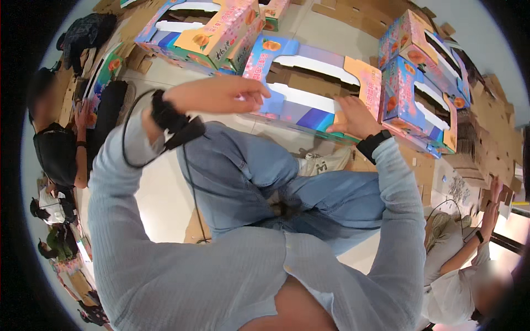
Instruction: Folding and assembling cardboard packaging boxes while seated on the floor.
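In front of my crossed legs stands a colourful cardboard fruit carton (295, 113), printed with peaches and blossoms. A long opening in its top is edged with white flaps, and bare brown cardboard shows inside. My left hand (234, 94) is at the carton's left near corner, its fingers loosely bent and nothing seen in them; whether they touch the carton I cannot tell. At the right end of the near side, my right hand (356, 117) grips the carton's edge, the thumb against the front wall. Black bands with a cable circle my left wrist.
Matching cartons stand at the far left (207, 41) and, stacked, on the right (417, 99). Flattened brown cardboard (497, 121) is piled farther right. One person (458, 287) sits at the lower right; another person (55, 146) handles a carton at the left, with several people beyond.
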Demonstrator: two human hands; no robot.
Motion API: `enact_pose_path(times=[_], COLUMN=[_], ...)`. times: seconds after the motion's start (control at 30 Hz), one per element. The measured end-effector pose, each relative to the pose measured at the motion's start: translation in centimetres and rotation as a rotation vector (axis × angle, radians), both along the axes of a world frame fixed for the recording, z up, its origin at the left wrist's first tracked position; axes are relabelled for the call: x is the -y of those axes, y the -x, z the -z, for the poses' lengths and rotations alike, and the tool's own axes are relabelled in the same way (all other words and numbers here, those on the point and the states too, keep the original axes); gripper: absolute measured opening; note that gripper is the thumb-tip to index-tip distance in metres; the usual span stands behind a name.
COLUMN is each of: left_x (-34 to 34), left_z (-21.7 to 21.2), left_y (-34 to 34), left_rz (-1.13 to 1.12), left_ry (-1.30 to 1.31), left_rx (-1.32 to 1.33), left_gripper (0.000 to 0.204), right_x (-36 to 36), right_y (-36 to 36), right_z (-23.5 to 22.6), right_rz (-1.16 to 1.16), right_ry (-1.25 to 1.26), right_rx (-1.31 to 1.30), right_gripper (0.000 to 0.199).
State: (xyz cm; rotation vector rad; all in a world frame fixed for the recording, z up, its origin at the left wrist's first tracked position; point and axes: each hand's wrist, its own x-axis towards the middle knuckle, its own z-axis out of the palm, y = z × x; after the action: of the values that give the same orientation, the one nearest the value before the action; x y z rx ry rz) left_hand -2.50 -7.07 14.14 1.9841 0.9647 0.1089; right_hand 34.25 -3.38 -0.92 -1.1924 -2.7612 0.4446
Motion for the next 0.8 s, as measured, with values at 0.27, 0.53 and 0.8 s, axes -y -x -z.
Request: enact_pose_path(times=[0.27,0.53,0.8], left_x=[-6.3,-6.5,-7.5], left_z=[10.1,14.3,13.9], left_y=[-3.3,-4.5,-6.6], left_rz=[0.360,0.300,0.174], left_ry=[-0.486,-0.375,-0.217], left_rx=[-0.294,-0.362,-0.490], left_gripper=[0.100,0.110,0.075], right_x=[-0.6,1.1,1.4], right_y=[-3.1,-2.2,2.3], right_z=[-2.2,-0.7,-5.4], right_rz=[0.038,0.160,0.199], right_ry=[0.084,0.067,0.047], right_rx=[-0.056,0.163,0.138], right_gripper=[0.100,0.102,0.074])
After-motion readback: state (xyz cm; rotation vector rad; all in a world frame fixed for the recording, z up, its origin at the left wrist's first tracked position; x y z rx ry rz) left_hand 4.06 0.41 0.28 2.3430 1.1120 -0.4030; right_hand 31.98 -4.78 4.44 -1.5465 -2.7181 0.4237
